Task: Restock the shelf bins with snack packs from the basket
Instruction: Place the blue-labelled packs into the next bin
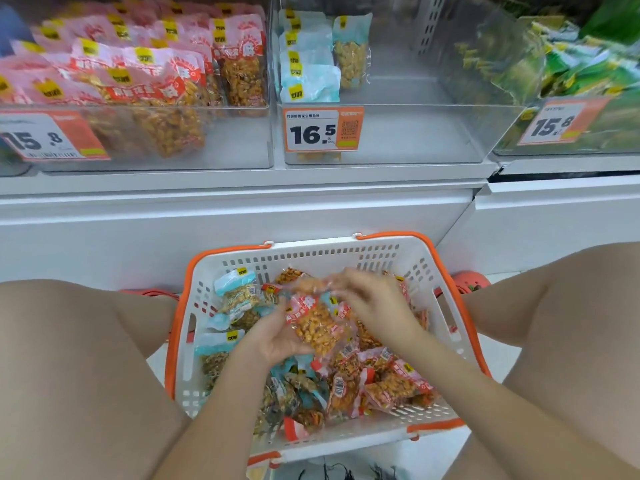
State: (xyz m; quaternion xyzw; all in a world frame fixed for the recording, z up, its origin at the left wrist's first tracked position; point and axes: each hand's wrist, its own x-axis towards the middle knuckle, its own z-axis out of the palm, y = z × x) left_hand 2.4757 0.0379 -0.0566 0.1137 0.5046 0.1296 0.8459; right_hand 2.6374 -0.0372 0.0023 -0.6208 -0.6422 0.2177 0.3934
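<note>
Snack packs fill the white basket with orange rim, blue ones on its left side, pink ones on its right. Over it, the left hand cups a pink pack from below, fingers curled round it. The right hand pinches that pack's blurred top edge. Above on the shelf, the left bin holds pink packs, the middle bin a few blue ones.

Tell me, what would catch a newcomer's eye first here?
Probably the white, orange-rimmed basket low in the middle, heaped with snack packs, where the left hand holds a pink pack and the blurred right hand reaches beside it. Above, the middle bin marked 16.5 stands mostly bare.
</note>
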